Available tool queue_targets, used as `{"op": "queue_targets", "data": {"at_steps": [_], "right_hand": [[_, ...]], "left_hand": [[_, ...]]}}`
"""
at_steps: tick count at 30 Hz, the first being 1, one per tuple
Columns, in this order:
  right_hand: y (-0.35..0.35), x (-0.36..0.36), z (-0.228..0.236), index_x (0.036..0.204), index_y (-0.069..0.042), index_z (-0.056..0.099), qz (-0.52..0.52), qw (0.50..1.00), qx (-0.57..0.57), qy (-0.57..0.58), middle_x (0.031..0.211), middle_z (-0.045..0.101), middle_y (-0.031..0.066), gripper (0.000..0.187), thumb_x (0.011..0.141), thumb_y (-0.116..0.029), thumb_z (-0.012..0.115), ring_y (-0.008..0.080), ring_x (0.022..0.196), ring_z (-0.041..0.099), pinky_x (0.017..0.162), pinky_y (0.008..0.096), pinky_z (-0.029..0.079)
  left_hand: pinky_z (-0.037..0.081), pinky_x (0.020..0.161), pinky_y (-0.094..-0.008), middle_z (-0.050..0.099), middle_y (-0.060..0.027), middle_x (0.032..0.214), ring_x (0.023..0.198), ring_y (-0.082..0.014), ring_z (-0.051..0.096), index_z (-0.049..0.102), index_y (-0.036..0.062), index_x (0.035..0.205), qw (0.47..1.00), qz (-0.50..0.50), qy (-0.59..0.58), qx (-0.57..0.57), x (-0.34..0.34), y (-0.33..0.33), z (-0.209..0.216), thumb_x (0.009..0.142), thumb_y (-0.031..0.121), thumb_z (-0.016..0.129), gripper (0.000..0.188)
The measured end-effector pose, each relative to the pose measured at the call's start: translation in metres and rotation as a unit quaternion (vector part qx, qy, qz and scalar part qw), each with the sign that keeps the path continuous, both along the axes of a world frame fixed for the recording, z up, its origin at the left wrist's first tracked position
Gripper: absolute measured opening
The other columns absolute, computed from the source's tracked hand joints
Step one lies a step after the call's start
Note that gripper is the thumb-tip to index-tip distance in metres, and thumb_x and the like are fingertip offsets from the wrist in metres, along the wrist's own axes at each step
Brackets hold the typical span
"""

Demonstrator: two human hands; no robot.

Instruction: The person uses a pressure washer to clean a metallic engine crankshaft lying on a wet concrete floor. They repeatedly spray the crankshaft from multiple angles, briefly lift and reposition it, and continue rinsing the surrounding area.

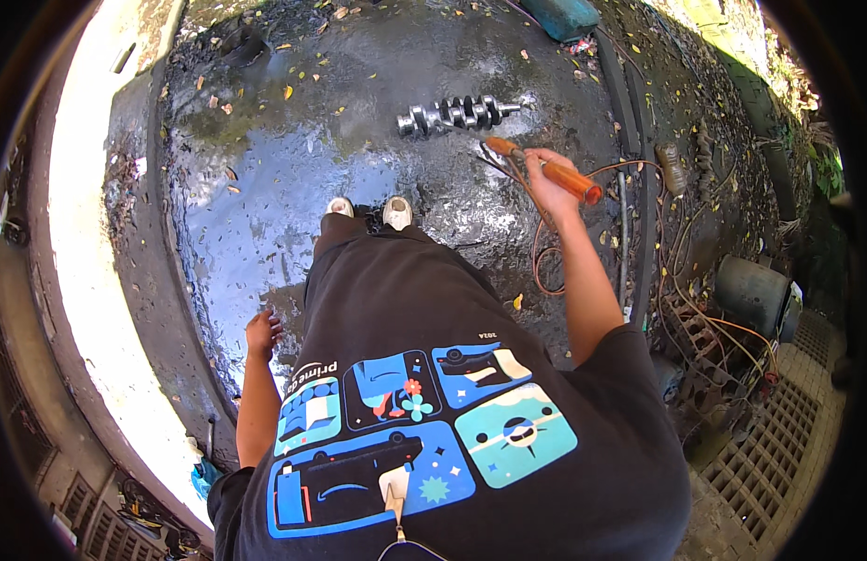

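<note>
My right hand (545,183) is closed round an orange spray gun (573,181) with a thin hose trailing from it. Its slim front end points up and left at a shiny metal crankshaft (467,113). The crankshaft lies on its side on the wet ground ahead of my feet, a short way beyond the gun's tip. Whether spray is coming out I cannot tell for sure. My left hand (262,333) hangs low at my left side, holding nothing, its fingers loosely apart.
Wet, dark ground (256,196) with scattered leaves surrounds my shoes (397,213). The hose (538,271) loops at my right, near a raised kerb (644,234). Beyond it are a plastic bottle (672,168), a machine with a tank (751,296) and a grating (760,458). A teal container (562,16) stands far ahead.
</note>
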State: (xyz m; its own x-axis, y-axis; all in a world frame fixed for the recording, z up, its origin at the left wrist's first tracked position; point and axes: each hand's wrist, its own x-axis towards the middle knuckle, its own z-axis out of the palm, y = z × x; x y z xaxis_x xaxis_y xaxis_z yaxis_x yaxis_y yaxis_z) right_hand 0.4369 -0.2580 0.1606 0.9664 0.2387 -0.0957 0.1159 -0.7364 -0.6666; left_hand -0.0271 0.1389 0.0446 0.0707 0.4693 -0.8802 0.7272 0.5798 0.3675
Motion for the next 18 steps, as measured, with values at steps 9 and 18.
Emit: {"op": "queue_targets", "data": {"at_steps": [9,18], "right_hand": [[-0.034,-0.136,-0.020,0.097,-0.004,0.068,-0.123,0.990,0.064,0.013,0.084,0.068,0.0094,0.023,0.085,-0.022,0.059,0.0147,0.080,0.063,0.075,0.0284,0.047],[-0.056,-0.228,-0.024,0.097,0.000,0.067,-0.190,0.978,0.079,-0.033,0.082,0.067,0.0110,0.023,0.085,-0.018,0.059,0.0158,0.076,0.063,0.071,0.0274,0.048]], "left_hand": [[0.041,0.049,-0.0276,0.059,-0.0068,0.086,0.063,-0.0161,0.056,0.054,0.0067,0.111,0.998,-0.054,0.004,0.018,-0.029,0.011,0.019,0.086,0.026,0.054,0.032],[0.041,0.049,-0.0247,0.060,-0.0045,0.084,0.063,-0.0125,0.055,0.058,0.0057,0.109,0.986,-0.136,-0.048,0.081,-0.082,-0.004,0.051,0.087,0.027,0.054,0.031]]}}
